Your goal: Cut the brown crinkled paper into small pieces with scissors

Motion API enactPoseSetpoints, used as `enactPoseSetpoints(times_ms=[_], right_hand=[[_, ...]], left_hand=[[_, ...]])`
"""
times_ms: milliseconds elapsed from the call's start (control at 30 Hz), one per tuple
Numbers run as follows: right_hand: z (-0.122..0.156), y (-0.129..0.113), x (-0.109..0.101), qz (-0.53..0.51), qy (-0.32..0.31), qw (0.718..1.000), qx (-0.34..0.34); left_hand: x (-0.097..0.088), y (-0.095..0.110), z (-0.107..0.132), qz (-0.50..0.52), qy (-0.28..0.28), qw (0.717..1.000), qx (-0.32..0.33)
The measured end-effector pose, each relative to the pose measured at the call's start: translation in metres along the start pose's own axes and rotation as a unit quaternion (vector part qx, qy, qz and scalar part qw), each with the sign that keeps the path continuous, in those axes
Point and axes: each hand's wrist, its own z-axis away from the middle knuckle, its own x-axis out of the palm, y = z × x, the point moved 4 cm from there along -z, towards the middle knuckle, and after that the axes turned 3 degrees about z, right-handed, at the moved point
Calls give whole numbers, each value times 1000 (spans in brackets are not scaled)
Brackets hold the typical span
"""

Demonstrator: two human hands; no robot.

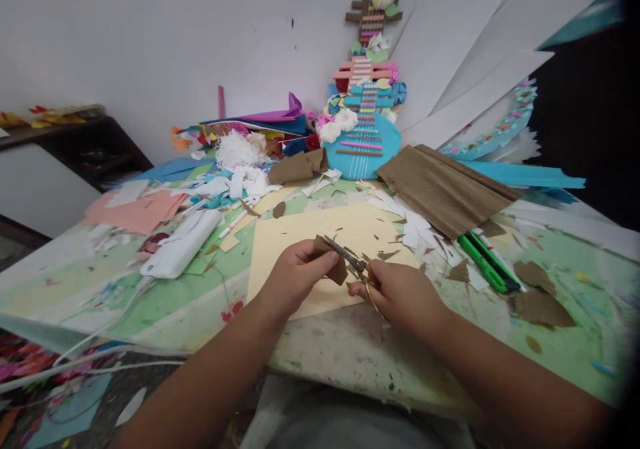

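In the middle of the head view my left hand (300, 269) pinches a small piece of brown paper (338, 272). My right hand (400, 292) is closed round the handles of a pair of scissors (356, 261), whose dark blades point up and left across the brown paper. Whether the blades are cutting into the paper I cannot tell. Both hands are above a cream sheet (280, 236) with small brown scraps scattered on it. A larger brown paper piece (445, 189) lies beyond my right hand, with a green utility knife (487, 262) at its near edge.
A white power strip (183, 242) with a cord lies at left, near pink paper (135, 210). At the back, a blue paper guitar (363, 146) leans by the wall. White scraps (415, 226) and brown scraps (543, 306) litter the right side.
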Motion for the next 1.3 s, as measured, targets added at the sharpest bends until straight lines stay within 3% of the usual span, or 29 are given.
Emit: enactPoseSetpoints(times_ms=[133,233,333,400,467,533,633,767,867,933,1033,1067,1100,1133,1200,1300], right_hand=[[0,5,-2,-24,15,999,16],[-1,6,-2,-130,22,991,6],[-4,0,4,-331,-3,944,-23],[-7,-3,8,-443,-5,896,-23],[-8,-3,10,-497,5,867,-17],[-9,-2,8,-517,18,856,-20],[-7,1,1,-510,32,859,-15],[8,16,-14,-500,108,858,37],[32,54,-26,-496,208,837,104],[56,98,-36,-390,284,848,218],[87,166,-50,-323,285,853,293],[96,187,-55,-285,271,860,325],[102,204,-56,-207,196,889,358],[107,216,-60,-138,160,903,374],[114,227,-68,-89,133,920,358],[119,217,-79,-74,189,898,391]], left_hand=[[-1,1,0,-17,12,1000,-12],[-3,0,-1,-20,41,999,-21],[-2,-2,-1,-69,41,996,-28],[3,-3,-1,-124,-7,992,-29],[11,-2,0,-155,-63,986,-25],[16,-1,2,-153,-95,983,-20],[19,-2,4,-129,-112,985,-14],[19,-6,6,-112,-97,989,-26],[10,-4,3,-137,-45,989,-17],[-3,-1,-2,-190,10,982,10],[-26,4,-11,-350,96,931,45],[-31,3,-13,-401,99,910,40],[-33,1,-16,-444,81,892,30],[-33,-3,-18,-477,58,877,22],[-29,-11,-19,-528,12,849,6],[-24,-18,-16,-595,23,803,-30]])
